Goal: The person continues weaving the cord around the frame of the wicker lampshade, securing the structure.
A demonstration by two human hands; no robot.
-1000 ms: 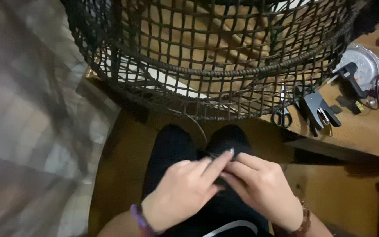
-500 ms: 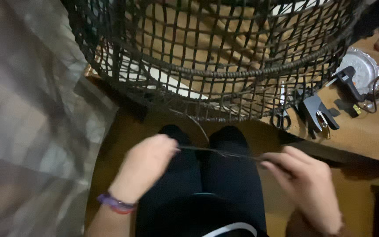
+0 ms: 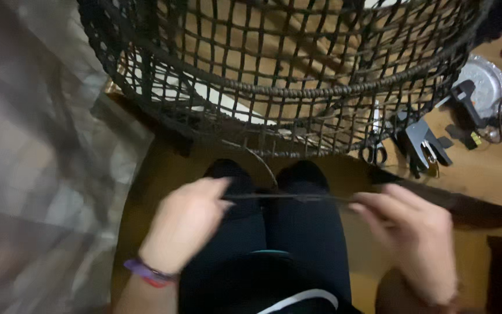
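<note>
A thin dark strand (image 3: 289,197) is stretched taut between my two hands, just above my knees in black trousers. My left hand (image 3: 188,224) pinches its left end; a purple band sits on that wrist. My right hand (image 3: 411,241) pinches the right end. Both hands are blurred by motion. Right ahead of them hangs a large dark woven mesh basket (image 3: 286,90) with a thick rim, and a loose strand curls down from its lower edge toward my knees.
Scissors (image 3: 374,148) and a black clamp-like tool (image 3: 425,145) lie on the wooden floor at right, with a round silver object (image 3: 483,81) beyond them. A checked grey cloth (image 3: 36,157) covers the left side.
My hands were together over my lap, then drew apart sideways. The strand between them is now pulled out longer and tight.
</note>
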